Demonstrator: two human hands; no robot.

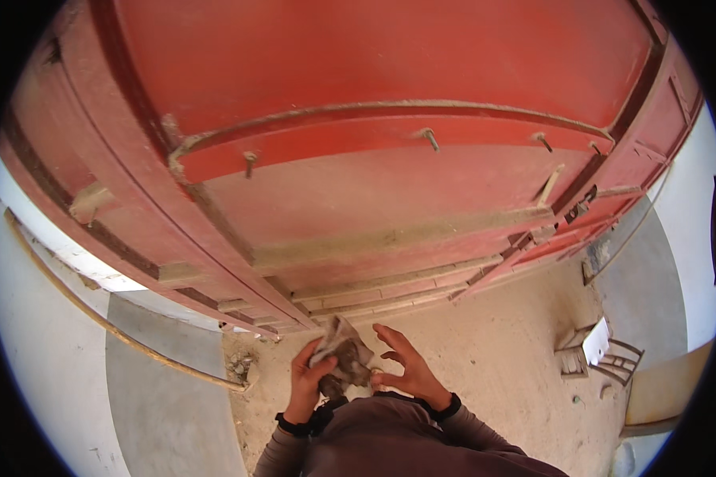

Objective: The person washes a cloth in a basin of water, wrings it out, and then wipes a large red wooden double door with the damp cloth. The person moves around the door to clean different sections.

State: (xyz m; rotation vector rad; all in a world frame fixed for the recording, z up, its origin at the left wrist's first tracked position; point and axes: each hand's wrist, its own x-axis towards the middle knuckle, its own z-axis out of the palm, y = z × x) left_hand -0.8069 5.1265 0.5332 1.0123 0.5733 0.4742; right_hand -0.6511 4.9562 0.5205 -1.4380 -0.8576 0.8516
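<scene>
My left hand [311, 374] grips a crumpled, dirty grey-brown cloth [347, 358] in front of my body. To its right, my right hand [407, 371] has its fingers apart and curved, with its thumb close to the cloth's lower right edge; whether they touch cannot be told. Before me rises a large red metal gate [358, 203], dusty on its lower panels. Short bolts stick out of its bright red crossbar [340, 143]. A metal latch [580, 206] sits on the gate at the right.
A wooden pole [125, 340] leans along the grey and white wall [161, 387] at the left. Small rubble [240, 365] lies by the pole's foot. On the dusty floor [483, 369], at the right, stands a wooden chair [614, 361] with a white sheet or board on it.
</scene>
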